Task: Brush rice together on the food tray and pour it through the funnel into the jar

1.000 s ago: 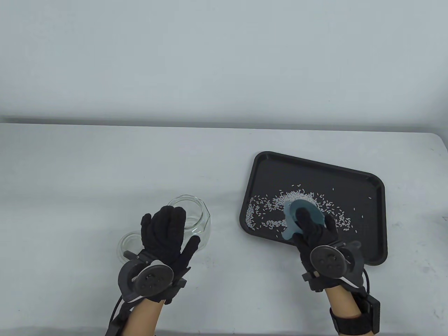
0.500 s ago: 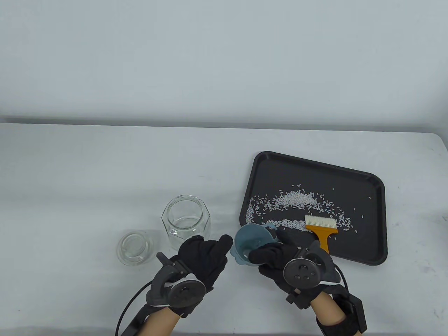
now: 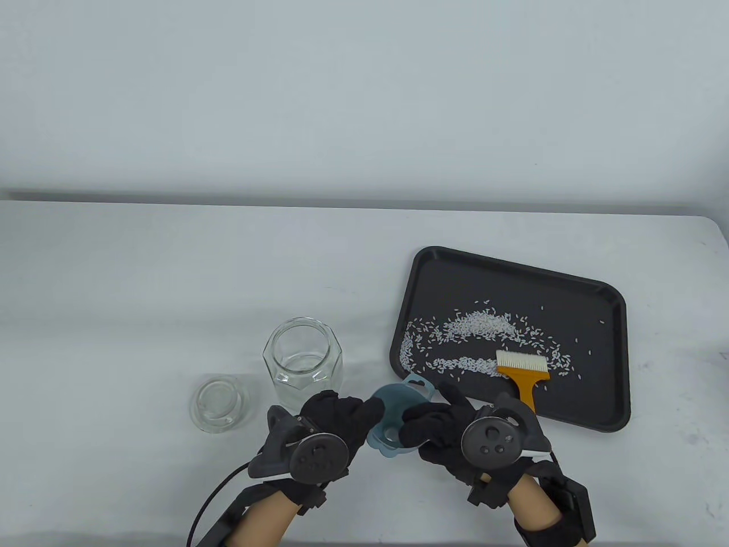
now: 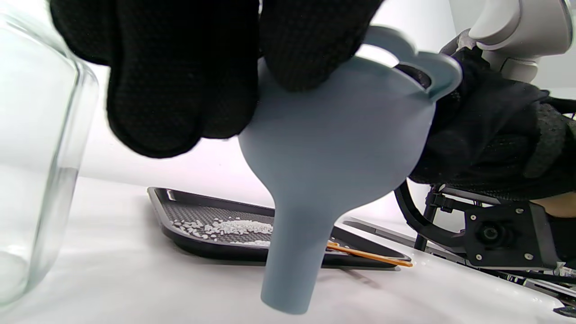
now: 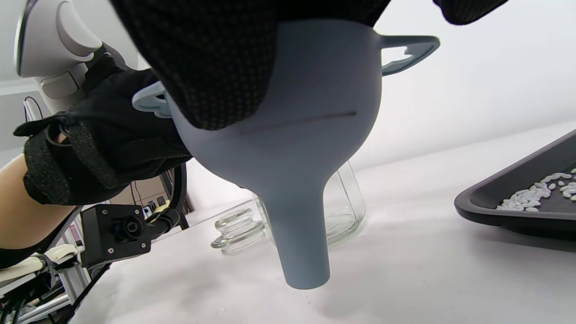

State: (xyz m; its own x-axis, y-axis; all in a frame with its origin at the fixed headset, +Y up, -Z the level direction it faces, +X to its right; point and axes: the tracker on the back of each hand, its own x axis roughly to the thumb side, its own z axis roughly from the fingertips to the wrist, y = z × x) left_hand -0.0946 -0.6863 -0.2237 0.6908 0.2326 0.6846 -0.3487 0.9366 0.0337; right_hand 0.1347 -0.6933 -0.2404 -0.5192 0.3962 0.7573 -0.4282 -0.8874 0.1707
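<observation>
A blue-grey funnel (image 3: 397, 417) hangs upright above the table between both hands, spout down (image 4: 288, 274). My left hand (image 3: 364, 411) grips its rim and bowl from the left, fingers (image 4: 180, 90) curled over it. My right hand (image 3: 422, 426) grips it from the right, fingers (image 5: 216, 58) wrapped on the bowl. The open glass jar (image 3: 303, 359) stands just behind the left hand. White rice (image 3: 472, 329) lies scattered on the black tray (image 3: 595, 393). An orange-handled brush (image 3: 521, 373) rests on the tray's near side.
The jar's glass lid (image 3: 219, 403) lies on the table left of the jar. Cables and wrist straps trail from both arms at the near table edge. The tray's near left corner lies close behind the funnel.
My right hand lifted the funnel off the tray and carried it left, uncovering the brush. My left hand left the jar, came across and took hold of the funnel too, which turned upright.
</observation>
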